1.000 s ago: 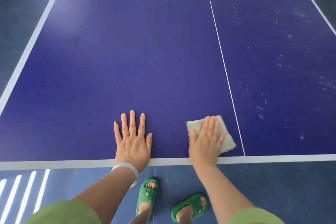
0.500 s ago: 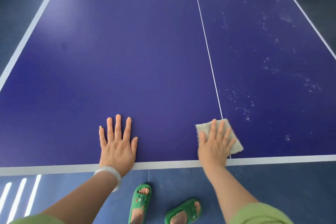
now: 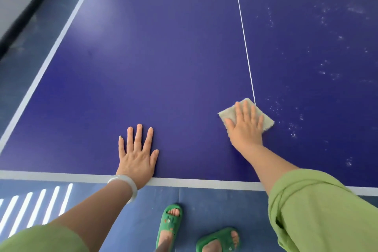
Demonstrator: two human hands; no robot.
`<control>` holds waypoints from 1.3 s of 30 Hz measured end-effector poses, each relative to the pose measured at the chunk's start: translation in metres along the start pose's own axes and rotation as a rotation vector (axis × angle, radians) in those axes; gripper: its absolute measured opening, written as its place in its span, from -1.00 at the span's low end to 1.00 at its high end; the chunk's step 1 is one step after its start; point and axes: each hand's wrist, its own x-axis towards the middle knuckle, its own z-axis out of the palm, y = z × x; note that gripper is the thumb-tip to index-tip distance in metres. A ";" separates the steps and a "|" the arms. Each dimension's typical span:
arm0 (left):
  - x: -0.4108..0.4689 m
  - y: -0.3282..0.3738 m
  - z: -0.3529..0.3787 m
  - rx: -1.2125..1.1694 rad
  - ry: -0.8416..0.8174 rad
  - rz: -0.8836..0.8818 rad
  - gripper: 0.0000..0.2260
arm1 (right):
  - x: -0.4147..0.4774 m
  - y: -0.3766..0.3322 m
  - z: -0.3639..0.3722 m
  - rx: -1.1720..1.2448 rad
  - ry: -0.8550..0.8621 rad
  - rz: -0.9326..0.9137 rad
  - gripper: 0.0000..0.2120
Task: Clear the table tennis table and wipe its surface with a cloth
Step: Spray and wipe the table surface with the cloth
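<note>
The blue table tennis table [image 3: 167, 51] fills the view, with a white centre line [image 3: 243, 32] running away from me. My right hand [image 3: 245, 127] presses flat, fingers spread, on a pale folded cloth [image 3: 267, 121] lying at the near end of the centre line. My left hand [image 3: 137, 153] rests flat on the table near the white end line [image 3: 194, 181], fingers straight, holding nothing. White dusty specks [image 3: 290, 122] cover the right half of the table, just right of the cloth.
The table's left edge line [image 3: 51, 55] borders dark floor. Below the near edge is blue floor with white stripes [image 3: 34, 206] and my feet in green slippers [image 3: 169, 225]. A white bangle [image 3: 124, 184] sits on my left wrist.
My right hand has pushed the cloth forward, away from the end line along the centre line towards the specks. My left hand stays flat near the end line.
</note>
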 end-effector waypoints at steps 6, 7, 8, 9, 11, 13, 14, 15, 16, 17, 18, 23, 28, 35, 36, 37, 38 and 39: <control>0.000 0.002 -0.003 -0.010 -0.018 -0.017 -0.39 | -0.069 -0.016 0.024 0.046 0.153 0.047 -0.36; 0.000 0.003 -0.004 -0.013 -0.026 -0.016 -0.38 | -0.082 -0.032 0.030 0.052 0.150 -0.042 -0.34; -0.001 0.003 -0.005 -0.017 -0.039 -0.018 -0.38 | -0.094 -0.044 0.036 0.030 0.148 -0.143 -0.34; -0.001 0.003 -0.006 -0.022 -0.053 -0.020 -0.37 | -0.104 -0.050 0.040 -0.001 0.127 -0.235 -0.35; -0.001 0.004 -0.008 -0.023 -0.070 -0.020 -0.36 | -0.112 -0.042 0.042 -0.037 0.115 -0.372 -0.36; -0.001 0.004 -0.011 -0.024 -0.087 -0.020 -0.34 | -0.110 -0.009 0.041 -0.067 0.133 -0.409 -0.36; -0.001 0.005 -0.013 -0.033 -0.099 -0.033 -0.32 | -0.109 0.009 0.041 -0.081 0.145 -0.359 -0.37; 0.000 0.009 -0.017 -0.061 -0.103 -0.058 -0.31 | -0.110 0.026 0.039 -0.072 0.152 -0.254 -0.37; 0.001 0.016 -0.021 -0.109 -0.091 -0.091 -0.31 | -0.112 0.037 0.038 -0.041 0.164 -0.132 -0.37; 0.002 0.027 -0.026 -0.169 -0.057 -0.109 -0.33 | -0.116 0.040 0.037 -0.009 0.175 -0.034 -0.37; 0.002 0.044 -0.030 -0.220 -0.012 -0.098 -0.34 | -0.121 0.037 0.038 0.005 0.185 0.017 -0.37; 0.012 0.158 -0.037 -0.344 0.075 0.114 -0.40 | -0.135 0.048 0.039 -0.024 0.164 -0.265 -0.41; 0.021 0.238 -0.029 -0.328 -0.018 0.038 -0.40 | -0.115 0.154 0.031 -0.065 0.179 -0.131 -0.41; 0.018 0.258 -0.007 -0.157 0.073 -0.008 -0.37 | -0.105 0.157 0.020 0.047 0.189 0.034 -0.34; 0.018 0.258 -0.007 -0.154 0.082 -0.012 -0.37 | -0.106 0.143 0.022 0.042 0.177 -0.083 -0.36; 0.018 0.259 -0.006 -0.147 0.097 -0.011 -0.37 | -0.105 0.132 0.024 0.028 0.173 -0.211 -0.38; 0.018 0.259 -0.005 -0.143 0.103 -0.011 -0.37 | -0.101 0.125 0.025 0.015 0.174 -0.332 -0.39; 0.019 0.260 -0.003 -0.142 0.111 -0.013 -0.38 | -0.093 0.124 0.022 0.010 0.163 -0.436 -0.39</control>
